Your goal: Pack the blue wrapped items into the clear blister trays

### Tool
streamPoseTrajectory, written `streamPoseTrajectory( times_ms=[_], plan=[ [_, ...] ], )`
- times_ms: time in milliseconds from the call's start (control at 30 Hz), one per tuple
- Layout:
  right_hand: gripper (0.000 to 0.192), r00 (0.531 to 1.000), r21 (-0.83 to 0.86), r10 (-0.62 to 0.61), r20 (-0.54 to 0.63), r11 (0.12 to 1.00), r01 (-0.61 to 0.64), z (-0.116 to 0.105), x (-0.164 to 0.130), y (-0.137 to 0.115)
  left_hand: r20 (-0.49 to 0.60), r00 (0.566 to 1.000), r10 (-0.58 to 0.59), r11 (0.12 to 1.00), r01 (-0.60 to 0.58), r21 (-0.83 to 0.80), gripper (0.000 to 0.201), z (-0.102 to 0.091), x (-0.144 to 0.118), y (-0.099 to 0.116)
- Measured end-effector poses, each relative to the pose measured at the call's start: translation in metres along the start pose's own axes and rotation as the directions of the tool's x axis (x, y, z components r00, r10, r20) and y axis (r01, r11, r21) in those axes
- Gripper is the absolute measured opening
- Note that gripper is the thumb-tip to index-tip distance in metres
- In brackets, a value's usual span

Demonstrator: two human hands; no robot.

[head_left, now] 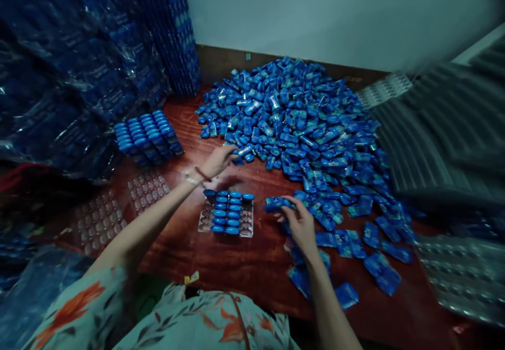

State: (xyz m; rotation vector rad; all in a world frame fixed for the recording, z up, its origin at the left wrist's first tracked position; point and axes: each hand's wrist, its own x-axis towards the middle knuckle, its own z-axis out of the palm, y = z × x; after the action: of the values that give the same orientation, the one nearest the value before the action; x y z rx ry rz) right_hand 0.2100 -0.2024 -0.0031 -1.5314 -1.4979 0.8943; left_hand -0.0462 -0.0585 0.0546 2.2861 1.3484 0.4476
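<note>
My left hand (219, 161) reaches to the near left edge of a big heap of small blue packets (288, 113). Its fingers are closed on a blue packet (238, 159) there. On the right, my right hand (302, 223) pinches another blue packet (278, 203) just above the table. Between my hands lies a clear plastic blister tray (246, 227). Blue packets (226, 214) stand in its two middle columns and across its far row. Several outer pockets at the sides hold nothing. What the packets contain cannot be seen.
A block of filled trays (145, 137) sits at the left, before tall plastic-wrapped blue stacks (90, 50). Two clear trays (148, 191) lie nearer me. Stacked trays (430, 123) and another tray (465, 276) flank the right. Loose packets (381, 271) spread over the brown table (189, 255).
</note>
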Motion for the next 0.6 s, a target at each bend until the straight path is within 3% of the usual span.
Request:
streamPoseTrajectory(
  times_ms=[67, 133, 233, 333, 400, 467, 600],
  plan=[
    [0.026, 0.996, -0.032, -0.09, -0.001, 0.995, 0.09, 0.02, -0.016, -0.003, -0.246, 0.968, -0.045, 0.966, -0.021, -0.256, 0.027, -0.017, -0.054, -0.008],
    [0.023, 0.976, -0.139, -0.219, 0.009, 0.966, 0.218, 0.036, -0.022, -0.005, -0.397, 0.89, -0.224, 0.907, 0.041, -0.42, 0.025, -0.023, -0.108, -0.013],
    [0.032, 0.914, -0.29, -0.364, 0.18, 0.868, 0.402, 0.046, -0.019, -0.006, -0.43, 0.81, -0.399, 0.826, 0.114, -0.552, 0.024, -0.007, -0.169, -0.017],
    [0.042, 0.844, -0.488, -0.358, 0.399, 0.696, 0.527, 0.047, -0.008, -0.016, -0.426, 0.788, -0.445, 0.819, 0.166, -0.55, 0.02, 0.023, -0.194, -0.019],
    [0.044, 0.805, -0.584, -0.295, 0.515, 0.566, 0.581, 0.046, 0.0, -0.027, -0.456, 0.795, -0.399, 0.861, 0.154, -0.485, 0.016, 0.04, -0.194, -0.021],
    [0.044, 0.759, -0.613, -0.223, 0.611, 0.473, 0.632, 0.046, 0.008, -0.04, -0.471, 0.831, -0.296, 0.914, 0.104, -0.391, 0.014, 0.051, -0.186, -0.023],
    [0.039, 0.715, -0.621, -0.12, 0.689, 0.41, 0.668, 0.046, 0.016, -0.054, -0.351, 0.934, -0.06, 0.979, -0.014, -0.204, 0.02, 0.055, -0.171, -0.029]
  ],
)
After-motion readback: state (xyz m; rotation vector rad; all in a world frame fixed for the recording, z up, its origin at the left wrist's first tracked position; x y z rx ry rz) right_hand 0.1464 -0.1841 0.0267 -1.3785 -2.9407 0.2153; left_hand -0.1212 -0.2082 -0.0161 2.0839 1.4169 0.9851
